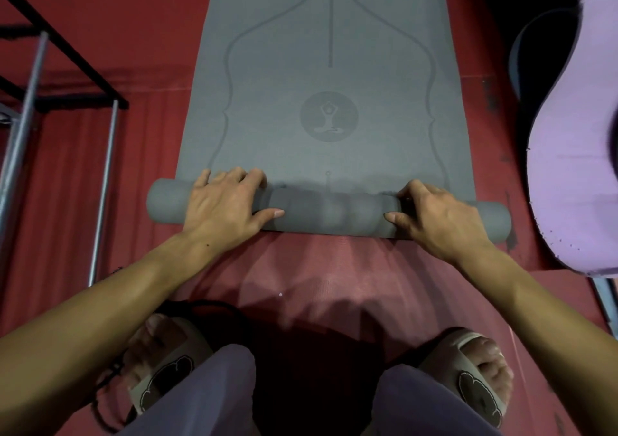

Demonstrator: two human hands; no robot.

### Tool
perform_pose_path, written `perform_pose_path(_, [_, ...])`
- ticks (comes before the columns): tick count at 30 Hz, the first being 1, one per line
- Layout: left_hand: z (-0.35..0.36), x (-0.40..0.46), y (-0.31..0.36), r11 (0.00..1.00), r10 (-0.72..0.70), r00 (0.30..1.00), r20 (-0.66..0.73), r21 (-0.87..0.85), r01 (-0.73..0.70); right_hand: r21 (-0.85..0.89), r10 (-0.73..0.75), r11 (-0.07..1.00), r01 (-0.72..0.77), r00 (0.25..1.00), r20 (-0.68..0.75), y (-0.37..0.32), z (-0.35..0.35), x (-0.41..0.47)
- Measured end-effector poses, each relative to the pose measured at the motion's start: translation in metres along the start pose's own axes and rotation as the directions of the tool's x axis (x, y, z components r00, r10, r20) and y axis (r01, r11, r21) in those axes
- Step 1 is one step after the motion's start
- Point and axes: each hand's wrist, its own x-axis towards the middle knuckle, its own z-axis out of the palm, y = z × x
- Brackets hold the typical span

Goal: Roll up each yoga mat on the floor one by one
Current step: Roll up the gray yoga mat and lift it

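Observation:
A grey yoga mat (327, 67) with an embossed seated-figure emblem lies flat on the red floor and runs away from me. Its near end is wound into a roll (329, 213) lying crosswise in front of my knees. My left hand (227, 204) grips the left part of the roll, fingers curled over the top and thumb along the near side. My right hand (434, 214) grips the right part in the same way. Both ends of the roll stick out past my hands.
A lilac mat (568, 154) lies partly curled at the right edge. A black and metal frame (103, 174) stands at the left. Red floor covering (317, 278) surrounds the grey mat. My knees and sandalled feet are at the bottom.

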Motion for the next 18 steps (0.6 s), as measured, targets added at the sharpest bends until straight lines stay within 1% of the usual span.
perform_pose_path(4, [-0.002,0.006,0.0,1.0,0.005,0.999,-0.043,-0.011,-0.005,-0.031,0.043,0.999,-0.045,0.997,-0.059,0.001,0.001,0.004])
perform_pose_path(7, [-0.005,0.008,0.001,0.999,0.021,0.998,-0.063,0.046,-0.018,-0.049,0.002,0.999,-0.01,0.989,-0.15,0.003,0.006,0.003])
perform_pose_path(9, [-0.008,0.007,0.003,0.998,0.031,0.997,-0.073,0.061,-0.027,-0.035,-0.02,0.999,0.012,0.97,-0.242,0.006,0.011,-0.003])
perform_pose_path(11, [-0.011,0.005,0.006,0.997,0.027,0.996,-0.082,0.073,-0.021,-0.045,-0.058,0.998,0.047,0.954,-0.294,0.009,0.018,-0.011])
perform_pose_path(14, [-0.013,0.0,0.009,0.998,0.018,0.995,-0.094,0.056,-0.013,-0.045,-0.128,0.992,0.12,0.949,-0.289,0.016,0.03,-0.023])
perform_pose_path(18, [-0.015,-0.005,0.01,0.999,0.009,0.996,-0.085,0.046,-0.005,-0.031,-0.125,0.992,0.121,0.962,-0.244,0.016,0.033,-0.028])
